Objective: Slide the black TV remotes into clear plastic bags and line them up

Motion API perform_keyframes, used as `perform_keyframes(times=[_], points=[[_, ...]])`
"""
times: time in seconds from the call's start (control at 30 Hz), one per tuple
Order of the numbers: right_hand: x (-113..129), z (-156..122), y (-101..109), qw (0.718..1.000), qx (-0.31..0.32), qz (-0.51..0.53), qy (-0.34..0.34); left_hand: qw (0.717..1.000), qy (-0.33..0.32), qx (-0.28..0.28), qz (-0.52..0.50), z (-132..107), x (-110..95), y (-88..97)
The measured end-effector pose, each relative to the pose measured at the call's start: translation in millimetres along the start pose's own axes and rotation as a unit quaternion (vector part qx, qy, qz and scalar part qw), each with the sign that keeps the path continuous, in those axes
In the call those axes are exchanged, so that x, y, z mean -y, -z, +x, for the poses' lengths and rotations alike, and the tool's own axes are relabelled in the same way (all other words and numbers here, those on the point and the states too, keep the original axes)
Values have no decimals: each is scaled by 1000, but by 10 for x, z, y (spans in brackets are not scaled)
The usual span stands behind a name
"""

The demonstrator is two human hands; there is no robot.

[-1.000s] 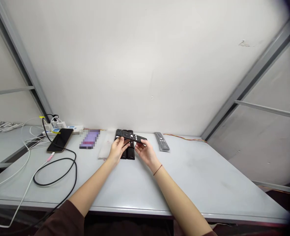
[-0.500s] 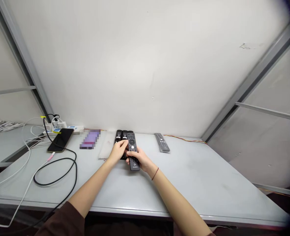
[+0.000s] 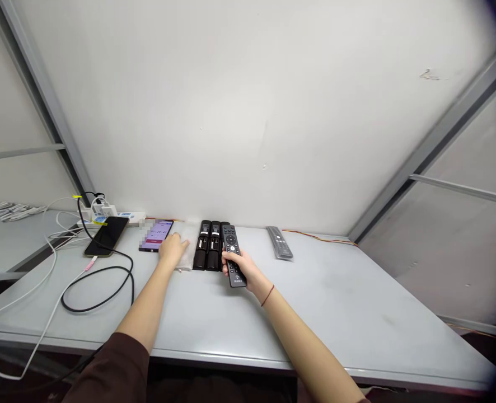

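Note:
My right hand (image 3: 243,267) is closed around a black remote control (image 3: 232,239), held buttons up. Behind it lie two black remote controls face down, a left one (image 3: 201,246) and a middle one (image 3: 214,246), their battery bays uncovered; a third dark one is mostly hidden behind the held remote. To their left my left hand (image 3: 172,249) rests over a stack of clear plastic sleeves (image 3: 186,258), thumb spread away from the fingers. Its fingertips are partly hidden, and I see nothing held in it. A remote in a clear sleeve (image 3: 279,243) lies farther right.
A phone with a lit purple screen (image 3: 155,235) lies beside my left hand. Farther left are a dark phone (image 3: 106,236), a power strip (image 3: 132,218) with plugs, and a looped black cable (image 3: 97,309). A white wall (image 3: 248,112) stands behind the table.
My left hand has left the remotes and moved left onto the plastic sleeves. My right hand still holds the remote, now slightly more tilted. The face-down remotes are less covered.

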State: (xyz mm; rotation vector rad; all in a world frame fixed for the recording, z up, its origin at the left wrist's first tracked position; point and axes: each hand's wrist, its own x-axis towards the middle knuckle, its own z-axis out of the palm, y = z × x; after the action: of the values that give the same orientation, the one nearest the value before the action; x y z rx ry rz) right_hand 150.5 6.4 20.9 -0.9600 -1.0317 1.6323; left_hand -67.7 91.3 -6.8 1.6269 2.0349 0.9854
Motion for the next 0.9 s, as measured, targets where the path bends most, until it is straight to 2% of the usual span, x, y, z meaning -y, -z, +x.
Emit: perform_keyframes(times=[0.07,0.4,0.47,0.53,0.63,0.7,0.73,0.83,0.87,0.9], points=[[4,-6,-8,1000,-2,-7,-4,999,-10,-19,-38,4,10,-10],[-10,-4,-14,999,5,-29,-13,998,-37,-24,-48,18,-1,-5],[-22,-5,-22,999,-1,-44,2,994,-58,-37,-88,14,-43,13],[-22,-18,-44,997,-10,-65,30,978,-57,-57,-192,10,-101,33],[-2,-59,-93,994,-6,-96,56,936,-12,-78,-342,2,-201,59],[13,-90,-122,991,4,-120,55,893,29,-72,-443,-6,-268,81],[16,-103,-133,989,9,-135,51,858,53,-63,-507,-12,-300,96],[7,-134,-156,981,39,-183,41,702,135,-40,-698,-30,-375,159],[1,-142,-161,978,51,-197,40,669,153,-37,-727,-36,-391,180],[-4,-149,-166,975,60,-211,38,647,167,-39,-743,-41,-403,199]])
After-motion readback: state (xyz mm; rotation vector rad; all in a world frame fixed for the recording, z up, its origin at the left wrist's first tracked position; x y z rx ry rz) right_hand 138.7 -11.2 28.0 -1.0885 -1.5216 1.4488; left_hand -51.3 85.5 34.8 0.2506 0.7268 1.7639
